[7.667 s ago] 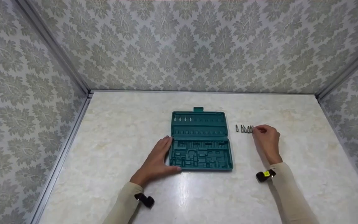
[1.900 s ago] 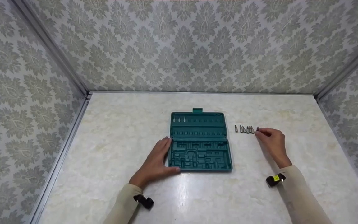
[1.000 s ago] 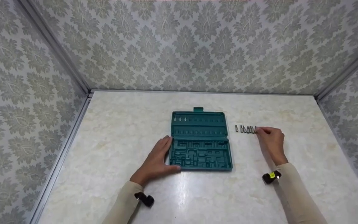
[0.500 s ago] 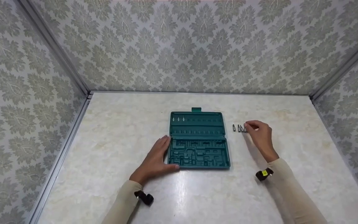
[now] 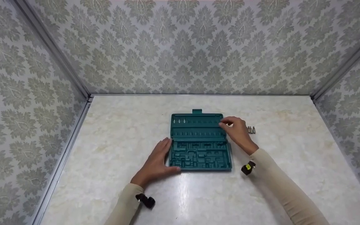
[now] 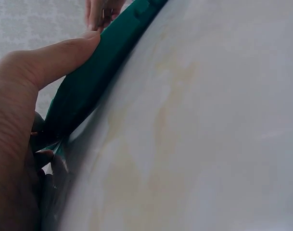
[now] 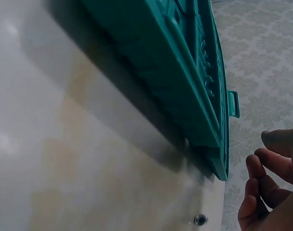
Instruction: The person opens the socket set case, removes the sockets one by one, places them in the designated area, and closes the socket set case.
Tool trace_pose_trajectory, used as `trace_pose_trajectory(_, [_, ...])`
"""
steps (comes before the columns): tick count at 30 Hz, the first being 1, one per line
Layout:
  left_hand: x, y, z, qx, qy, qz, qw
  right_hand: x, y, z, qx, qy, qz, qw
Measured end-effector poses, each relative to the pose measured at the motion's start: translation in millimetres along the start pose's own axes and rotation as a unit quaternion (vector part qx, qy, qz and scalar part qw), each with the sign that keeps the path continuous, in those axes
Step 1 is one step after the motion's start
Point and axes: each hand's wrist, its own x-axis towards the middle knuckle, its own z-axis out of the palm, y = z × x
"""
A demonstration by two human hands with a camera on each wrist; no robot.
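Observation:
A green case (image 5: 198,139) lies unfolded on the table, with three small silver bits (image 5: 184,120) at the left of its far half's top row. My left hand (image 5: 156,162) holds the near-left corner, thumb at the front edge and fingers along the left side; its thumb shows against the case wall (image 6: 93,72) in the left wrist view. My right hand (image 5: 237,131) is at the far half's right edge. In the right wrist view, its thumb and forefinger (image 7: 273,159) are apart, nothing visible between them. Several bits (image 5: 251,130) lie right of the case, partly hidden by that hand.
The pale marbled table (image 5: 120,125) extends around the case. Patterned wall panels (image 5: 183,47) stand behind and at both sides, with grey metal strips (image 5: 55,47) at the corners. The case's latch tab (image 5: 197,111) sticks out at its far edge.
My right hand has moved left from the row of bits to the case's far half. The row now has one more bit at its right end. My left hand has kept its place.

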Motion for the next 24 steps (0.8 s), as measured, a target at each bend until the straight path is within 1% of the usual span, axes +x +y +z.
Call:
trace_pose_trajectory(2, [-0.9, 0.4, 0.1, -0.003, -0.003, -0.006, 1.0000, 4.6, -3.3, 8.1, 0.003, -0.016, -0.015, 0.9998])
trace_pose_trajectory(5, [-1.3, 1.0, -0.2, -0.004, -0.007, -0.011, 0.9999, 12.1, -8.4, 19.2, 0.008, -0.036, -0.021, 0.9991])
trace_pose_trajectory(9, [0.1, 1.4, -1.7, -0.004, -0.006, 0.002, 1.0000, 23.0, -14.5, 33.0, 0.009, -0.060, -0.019, 0.9979])
trace_pose_trajectory(12, [0.8, 1.7, -1.5, -0.005, -0.005, 0.005, 1.0000, 29.7, -18.7, 42.5, 0.013, -0.080, -0.023, 0.9964])
trace_pose_trajectory(17, [0.8, 2.4, -1.1, -0.003, -0.007, -0.004, 1.0000, 40.0, -25.4, 58.6, 0.035, -0.112, -0.035, 0.9925])
trace_pose_trajectory(20, [0.7, 2.6, -1.1, 0.001, -0.008, -0.009, 0.9999, 46.0, -29.4, 67.9, 0.035, -0.125, -0.048, 0.9904])
trace_pose_trajectory(24, [0.9, 2.0, -1.2, 0.003, -0.012, -0.018, 0.9998, 54.7, -35.3, 80.5, 0.015, -0.128, -0.070, 0.9892])
